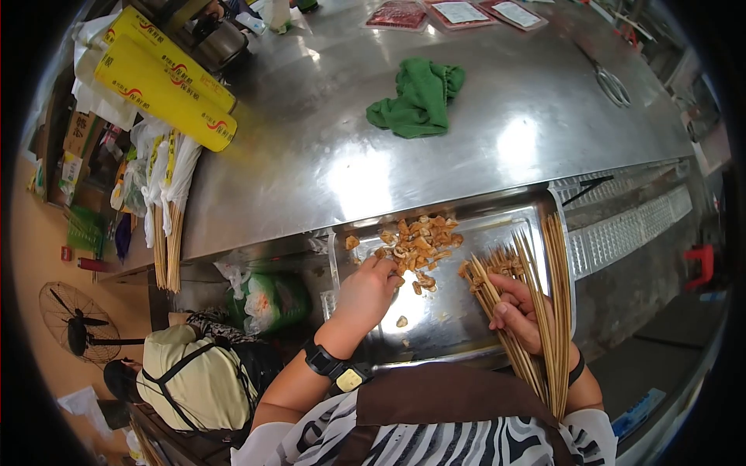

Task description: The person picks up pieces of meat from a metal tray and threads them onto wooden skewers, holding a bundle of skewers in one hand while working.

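A metal tray [458, 342] lies in front of me, with a pile of brown food pieces [420, 242] in its upper left part. My left hand [369, 289] reaches into the pile's lower left edge, fingers bent downward; whatever is between the fingertips is hidden. On the tray's right side my right hand [519, 311] is closed round a bunch of wooden skewers [497, 314], some with brown pieces at their upper ends. More bare skewers [556, 311] lean beside that hand along the tray's right edge.
A green cloth [420, 97] lies on the steel table [295, 171]. Yellow boxes [167, 85] and bagged skewers [172, 210] are at the left, packaged meat [396, 14] at the back, scissors [611, 85] at the right. A person [190, 377] is at the lower left.
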### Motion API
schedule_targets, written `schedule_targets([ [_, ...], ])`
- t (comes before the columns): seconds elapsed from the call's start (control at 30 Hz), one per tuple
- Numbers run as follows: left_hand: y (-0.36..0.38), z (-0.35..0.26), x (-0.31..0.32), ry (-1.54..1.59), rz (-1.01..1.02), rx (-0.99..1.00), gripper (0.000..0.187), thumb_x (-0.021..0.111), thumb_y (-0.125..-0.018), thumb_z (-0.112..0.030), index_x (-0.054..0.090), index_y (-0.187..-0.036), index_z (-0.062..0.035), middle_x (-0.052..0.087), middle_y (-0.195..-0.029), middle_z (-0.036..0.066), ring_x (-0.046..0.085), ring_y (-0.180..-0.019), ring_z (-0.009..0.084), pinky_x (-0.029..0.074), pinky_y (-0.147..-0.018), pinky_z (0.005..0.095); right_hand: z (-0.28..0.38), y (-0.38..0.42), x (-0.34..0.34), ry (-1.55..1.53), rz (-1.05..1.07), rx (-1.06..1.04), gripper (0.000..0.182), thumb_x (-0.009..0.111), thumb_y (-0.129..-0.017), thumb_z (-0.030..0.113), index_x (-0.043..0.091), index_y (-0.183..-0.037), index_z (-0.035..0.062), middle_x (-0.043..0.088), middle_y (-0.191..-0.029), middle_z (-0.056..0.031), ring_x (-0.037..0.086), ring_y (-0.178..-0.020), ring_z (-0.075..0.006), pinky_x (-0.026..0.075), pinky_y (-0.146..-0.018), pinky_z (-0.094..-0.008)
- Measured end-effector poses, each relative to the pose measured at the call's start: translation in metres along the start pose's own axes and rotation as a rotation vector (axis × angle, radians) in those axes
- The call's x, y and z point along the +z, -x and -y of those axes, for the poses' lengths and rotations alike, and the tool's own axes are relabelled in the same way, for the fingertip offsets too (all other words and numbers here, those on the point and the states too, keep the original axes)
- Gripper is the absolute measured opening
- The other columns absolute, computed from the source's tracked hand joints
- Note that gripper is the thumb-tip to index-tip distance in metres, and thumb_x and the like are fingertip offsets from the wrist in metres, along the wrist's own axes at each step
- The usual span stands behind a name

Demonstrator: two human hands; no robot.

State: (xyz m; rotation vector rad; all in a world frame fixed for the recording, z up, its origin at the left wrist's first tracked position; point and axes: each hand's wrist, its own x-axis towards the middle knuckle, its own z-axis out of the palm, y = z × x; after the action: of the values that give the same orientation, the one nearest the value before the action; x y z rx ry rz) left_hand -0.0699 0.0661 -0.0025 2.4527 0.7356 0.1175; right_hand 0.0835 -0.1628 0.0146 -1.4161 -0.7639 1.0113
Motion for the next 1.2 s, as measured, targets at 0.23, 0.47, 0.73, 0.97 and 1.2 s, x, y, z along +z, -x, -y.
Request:
schedule_targets([
  [0.23,0.008,-0.001,0.003,0.007,-0.058,0.080,0.016,0.064,-0.078,-0.013,0.060,-0.091,-0.0046,0.057,-0.082,0.011,0.059,-0.074,0.0307,0.048,-0.064,0.0371,0.006,0.000,0.005,-0.033,-0.028,0.085,0.044,0.048,-0.090,0.011,0.037,-0.132,0.0000,0.055,-0.076,-0.0035,0.055,-0.066,-0.0106,0.049,-0.063,-0.0255],
  [0.47,0.013,0.004,0.007,-0.049,-0.004,0.127,0.018,0.065,-0.076,-0.018,0.062,-0.091,-0.0088,0.057,-0.086,0.014,0.058,-0.077,0.0347,0.048,-0.068,0.0428,-0.024,-0.002,-0.007,0.228,0.039,-0.006,0.049,0.047,-0.092,0.029,0.035,-0.136,0.0097,0.058,-0.084,-0.0028,0.057,-0.074,-0.0094,0.045,-0.066,-0.0253],
  [0.73,0.022,-0.016,-0.012,-0.046,0.045,0.256,0.012,0.060,-0.079,-0.012,0.062,-0.089,-0.0065,0.059,-0.085,0.019,0.057,-0.079,0.0378,0.048,-0.067,0.0416,-0.018,-0.002,0.000,-0.033,0.058,-0.042,0.049,0.042,-0.094,0.022,0.029,-0.137,0.0022,0.046,-0.070,-0.0009,0.049,-0.066,-0.0088,0.041,-0.061,-0.0247],
  [0.97,-0.001,-0.044,-0.019,1.007,0.080,-0.281,0.021,0.064,-0.079,-0.004,0.060,-0.099,0.0016,0.061,-0.080,0.005,0.058,-0.069,0.0109,0.047,-0.061,0.0214,-0.012,0.001,0.004,0.032,0.076,-0.015,0.048,0.042,-0.094,0.022,0.031,-0.137,0.0046,0.045,-0.070,-0.0001,0.047,-0.067,-0.0077,0.041,-0.060,-0.0229],
  [1.2,-0.040,-0.053,0.020,1.388,0.148,-0.386,0.021,0.053,-0.090,-0.013,0.054,-0.103,0.0043,0.061,-0.095,0.017,0.063,-0.084,0.0241,0.055,-0.072,0.0344,-0.002,0.006,-0.004,0.211,0.056,0.038,0.048,0.045,-0.092,0.028,0.034,-0.136,0.0105,0.052,-0.071,-0.0002,0.050,-0.066,-0.0085,0.043,-0.062,-0.0267],
])
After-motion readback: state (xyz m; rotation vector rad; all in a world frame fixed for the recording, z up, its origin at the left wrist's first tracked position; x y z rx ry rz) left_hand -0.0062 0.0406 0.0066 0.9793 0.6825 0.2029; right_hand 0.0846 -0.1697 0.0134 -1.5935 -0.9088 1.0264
